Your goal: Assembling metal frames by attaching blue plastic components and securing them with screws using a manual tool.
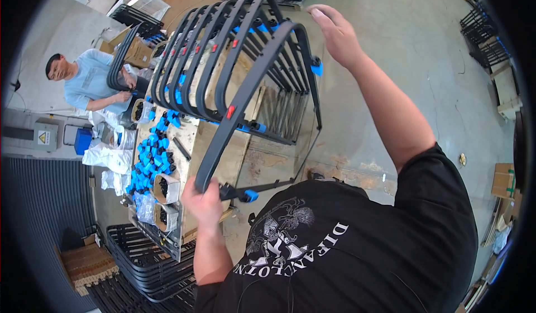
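Note:
My left hand (pixel 204 204) is closed round the lower bend of a black bent-tube frame (pixel 259 70). This frame has a red tab (pixel 230 112) on its side, and blue fittings (pixel 316 67) on its thinner bars. It stands tilted in front of a row of similar black frames (pixel 209 45) on the workbench. My right hand (pixel 338 36) is raised beyond the held frame's upper right corner, fingers stretched out and holding nothing. A gap shows between it and the frame.
Blue and black plastic fittings (pixel 152 159) lie heaped on the workbench (pixel 192 140), beside small bins (pixel 166 189) of black parts. Across the bench, a person (pixel 100 81) handles black tubes. More frames (pixel 151 263) are stacked at lower left. A cardboard box (pixel 503 180) stands far right.

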`<state>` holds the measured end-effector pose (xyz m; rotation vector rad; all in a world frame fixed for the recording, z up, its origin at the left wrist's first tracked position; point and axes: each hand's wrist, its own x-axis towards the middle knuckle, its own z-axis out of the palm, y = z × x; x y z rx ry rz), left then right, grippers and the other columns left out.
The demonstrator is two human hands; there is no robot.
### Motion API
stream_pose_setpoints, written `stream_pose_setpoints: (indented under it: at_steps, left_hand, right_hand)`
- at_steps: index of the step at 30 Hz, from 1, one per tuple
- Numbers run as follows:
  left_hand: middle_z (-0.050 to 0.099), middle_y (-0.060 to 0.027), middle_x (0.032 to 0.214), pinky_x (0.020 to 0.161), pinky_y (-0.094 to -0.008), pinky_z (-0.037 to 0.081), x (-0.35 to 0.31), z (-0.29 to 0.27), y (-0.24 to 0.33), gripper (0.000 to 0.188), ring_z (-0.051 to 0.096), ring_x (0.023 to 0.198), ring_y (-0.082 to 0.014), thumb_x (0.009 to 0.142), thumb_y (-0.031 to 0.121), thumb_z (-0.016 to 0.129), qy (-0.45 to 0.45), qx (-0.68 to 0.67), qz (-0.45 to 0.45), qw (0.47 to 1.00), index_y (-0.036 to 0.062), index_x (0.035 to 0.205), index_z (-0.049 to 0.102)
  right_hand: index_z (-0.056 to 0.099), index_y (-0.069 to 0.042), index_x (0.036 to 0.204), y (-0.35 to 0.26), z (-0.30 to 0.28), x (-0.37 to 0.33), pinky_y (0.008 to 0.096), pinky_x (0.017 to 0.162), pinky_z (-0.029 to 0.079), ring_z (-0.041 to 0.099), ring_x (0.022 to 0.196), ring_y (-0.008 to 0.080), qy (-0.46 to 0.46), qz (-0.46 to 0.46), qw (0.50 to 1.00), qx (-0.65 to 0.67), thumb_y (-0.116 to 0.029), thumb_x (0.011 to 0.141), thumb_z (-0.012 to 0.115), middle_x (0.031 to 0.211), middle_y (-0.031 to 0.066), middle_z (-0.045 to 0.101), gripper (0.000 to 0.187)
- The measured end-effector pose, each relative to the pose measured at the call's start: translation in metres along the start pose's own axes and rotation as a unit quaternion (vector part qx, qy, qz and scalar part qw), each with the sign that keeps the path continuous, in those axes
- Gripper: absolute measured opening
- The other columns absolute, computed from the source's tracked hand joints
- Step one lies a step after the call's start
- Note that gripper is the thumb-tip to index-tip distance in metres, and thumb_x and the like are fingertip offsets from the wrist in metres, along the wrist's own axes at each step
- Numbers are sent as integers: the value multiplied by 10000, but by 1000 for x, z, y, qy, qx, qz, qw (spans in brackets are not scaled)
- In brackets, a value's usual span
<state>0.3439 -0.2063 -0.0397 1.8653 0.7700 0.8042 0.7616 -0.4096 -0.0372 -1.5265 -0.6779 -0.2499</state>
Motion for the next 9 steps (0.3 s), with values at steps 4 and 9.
stream_pose_setpoints:
  at_steps: [4,9]
  left_hand:
    - [581,25,740,598,-225,404,15,79,-4,114,502,668,-47,823,3,718,-9,-88,-12,996,23,811,607]
    - [581,27,751,605,-229,406,39,159,-10,103,499,675,-49,839,-2,702,-21,-166,-14,986,23,818,604]
  right_hand:
    - [655,9,1126,12,-93,-74,287,868,482,591,956,132,-77,161,979,-96,-300,1033,602,997,56,652,327]
    - [694,-5,1013,77,-207,-214,272,796,506,630,854,112,-69,416,883,-207,-350,981,675,906,93,706,347]
